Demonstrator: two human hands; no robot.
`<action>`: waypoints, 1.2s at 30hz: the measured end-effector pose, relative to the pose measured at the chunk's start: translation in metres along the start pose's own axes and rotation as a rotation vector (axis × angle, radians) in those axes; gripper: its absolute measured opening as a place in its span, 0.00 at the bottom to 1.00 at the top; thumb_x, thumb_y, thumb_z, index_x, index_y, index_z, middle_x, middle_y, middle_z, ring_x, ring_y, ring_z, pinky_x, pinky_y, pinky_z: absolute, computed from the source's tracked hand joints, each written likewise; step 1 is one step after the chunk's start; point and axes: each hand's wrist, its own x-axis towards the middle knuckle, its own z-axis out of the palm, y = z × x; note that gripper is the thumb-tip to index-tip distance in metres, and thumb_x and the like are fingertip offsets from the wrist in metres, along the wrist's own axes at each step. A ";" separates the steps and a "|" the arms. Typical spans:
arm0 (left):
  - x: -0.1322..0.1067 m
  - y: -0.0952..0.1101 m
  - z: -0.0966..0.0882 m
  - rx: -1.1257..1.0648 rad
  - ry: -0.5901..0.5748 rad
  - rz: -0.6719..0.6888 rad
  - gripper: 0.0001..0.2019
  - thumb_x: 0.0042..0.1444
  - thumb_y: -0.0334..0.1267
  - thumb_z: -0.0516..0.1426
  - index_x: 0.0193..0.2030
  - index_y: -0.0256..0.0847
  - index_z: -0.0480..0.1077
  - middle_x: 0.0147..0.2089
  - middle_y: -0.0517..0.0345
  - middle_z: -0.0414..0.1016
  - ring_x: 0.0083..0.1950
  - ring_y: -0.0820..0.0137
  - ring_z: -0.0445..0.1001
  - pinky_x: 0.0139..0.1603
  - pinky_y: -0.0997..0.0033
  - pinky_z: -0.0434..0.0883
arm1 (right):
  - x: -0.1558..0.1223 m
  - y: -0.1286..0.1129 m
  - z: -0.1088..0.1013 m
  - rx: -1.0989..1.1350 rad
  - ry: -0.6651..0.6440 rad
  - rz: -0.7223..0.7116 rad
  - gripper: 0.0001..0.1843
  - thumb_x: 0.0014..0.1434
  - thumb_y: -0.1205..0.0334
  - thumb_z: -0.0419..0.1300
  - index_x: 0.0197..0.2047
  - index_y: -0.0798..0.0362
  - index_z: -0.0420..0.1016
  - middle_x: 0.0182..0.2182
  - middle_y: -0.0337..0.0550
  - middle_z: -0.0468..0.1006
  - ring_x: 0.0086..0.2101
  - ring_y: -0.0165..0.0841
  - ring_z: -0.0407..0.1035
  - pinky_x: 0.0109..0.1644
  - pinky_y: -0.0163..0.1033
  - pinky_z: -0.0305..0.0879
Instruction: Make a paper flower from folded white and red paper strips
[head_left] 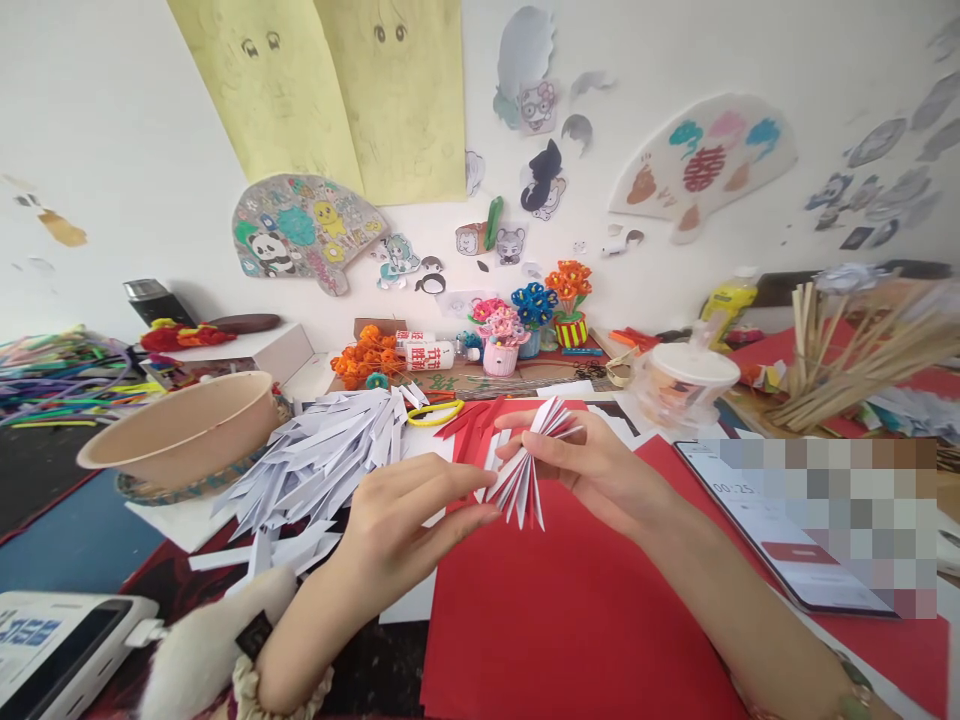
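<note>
Between both hands is a small bundle of folded paper strips [525, 485], white with some red, fanned out at its top and bottom ends. My right hand [589, 455] pinches the bundle near its middle, fingers behind and thumb in front. At its left side, my left hand [420, 515] closes thumb and fingertips on the edge of the strips. Below the hands lies a stack of red paper [570, 610]. A heap of folded white paper strips [330, 450] spreads to the left, and some red strips [474, 420] lie just behind the bundle.
A beige bowl [180, 425] stands left of the heap. A phone [780, 530] lies at right, a white device with a cable [75, 650] at front left. Behind are pipe-cleaner flowers [501, 350], a lidded cup [686, 380] and wooden sticks [832, 370]. The wall [112, 150] bounds the back.
</note>
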 end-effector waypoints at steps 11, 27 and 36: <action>0.000 0.001 0.002 0.246 0.039 0.099 0.10 0.59 0.24 0.58 0.47 0.35 0.71 0.33 0.55 0.81 0.28 0.72 0.76 0.30 0.73 0.71 | 0.000 -0.002 -0.002 -0.032 0.014 -0.004 0.17 0.53 0.58 0.72 0.46 0.51 0.82 0.36 0.47 0.85 0.37 0.36 0.80 0.46 0.43 0.76; -0.004 -0.003 0.005 0.200 -0.010 -0.006 0.10 0.62 0.27 0.58 0.48 0.41 0.72 0.37 0.57 0.79 0.33 0.71 0.71 0.32 0.70 0.65 | -0.004 -0.002 0.004 -0.225 -0.204 0.135 0.16 0.54 0.56 0.71 0.44 0.53 0.82 0.32 0.41 0.81 0.34 0.31 0.74 0.43 0.38 0.70; 0.003 -0.004 -0.006 0.197 -0.008 -0.069 0.07 0.60 0.27 0.57 0.38 0.44 0.74 0.35 0.58 0.80 0.34 0.68 0.73 0.35 0.63 0.60 | 0.000 0.007 0.003 -0.045 -0.043 0.164 0.15 0.52 0.53 0.72 0.38 0.54 0.82 0.33 0.43 0.82 0.36 0.34 0.77 0.47 0.43 0.73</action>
